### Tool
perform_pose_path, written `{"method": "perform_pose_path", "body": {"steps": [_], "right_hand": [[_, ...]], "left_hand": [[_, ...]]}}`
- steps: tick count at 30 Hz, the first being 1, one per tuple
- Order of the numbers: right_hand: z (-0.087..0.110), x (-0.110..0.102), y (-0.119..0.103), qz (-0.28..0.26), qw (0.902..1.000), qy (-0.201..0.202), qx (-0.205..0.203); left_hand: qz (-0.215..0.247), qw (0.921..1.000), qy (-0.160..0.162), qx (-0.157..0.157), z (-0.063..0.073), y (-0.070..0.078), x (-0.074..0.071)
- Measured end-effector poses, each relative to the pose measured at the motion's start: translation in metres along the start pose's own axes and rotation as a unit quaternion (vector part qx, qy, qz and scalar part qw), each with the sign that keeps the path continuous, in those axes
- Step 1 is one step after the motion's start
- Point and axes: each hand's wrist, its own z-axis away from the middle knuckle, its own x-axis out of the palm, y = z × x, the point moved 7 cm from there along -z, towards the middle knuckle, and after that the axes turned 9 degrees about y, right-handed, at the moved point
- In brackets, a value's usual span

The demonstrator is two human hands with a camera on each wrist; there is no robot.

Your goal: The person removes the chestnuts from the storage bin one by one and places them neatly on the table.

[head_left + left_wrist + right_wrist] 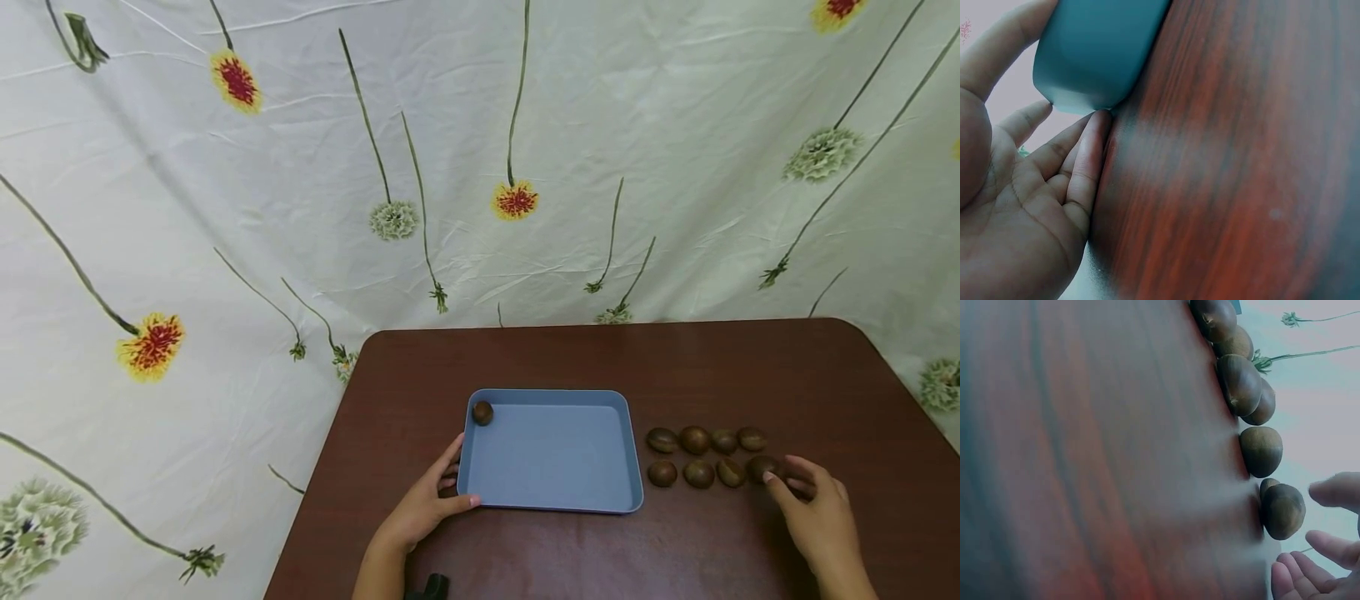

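Observation:
A blue tray [555,508] lies on the table with one chestnut [482,412] in its far left corner. My left hand [420,508] holds the tray's near left corner, thumb at the front edge and fingers along the left side; the left wrist view shows the fingertips against the tray wall [1097,50]. To the right of the tray, several brown chestnuts [695,440] stand in two rows. My right hand [817,508] is at the right end of the near row, thumb and fingers spread beside the last chestnut [1283,511]. A gap shows between them in the right wrist view.
The brown table [555,358] has rounded far corners. Behind and left of it hangs a white cloth [300,183] printed with flowers. A small black object [431,586] sits at the bottom edge of the head view, by the left forearm.

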Motion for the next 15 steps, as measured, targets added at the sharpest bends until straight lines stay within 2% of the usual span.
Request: {"method": "perform_pose_path", "body": {"steps": [5, 10, 15], "right_hand": [[0.005, -0.011, -0.003, -0.012, 0.9981, 0.059, 0.009], [0.011, -0.022, -0.011, -0.033, 0.9919, 0.122, 0.014], [0.020, -0.025, -0.025, -0.057, 0.9871, 0.148, -0.024]], "left_hand": [[-0.002, 1.0000, -0.005, 0.000, -0.001, -0.001, 0.000], [0.000, 1.0000, -0.006, 0.001, -0.001, -0.002, 0.000], [-0.002, 1.0000, -0.002, 0.002, -0.001, -0.001, 0.000]]}}
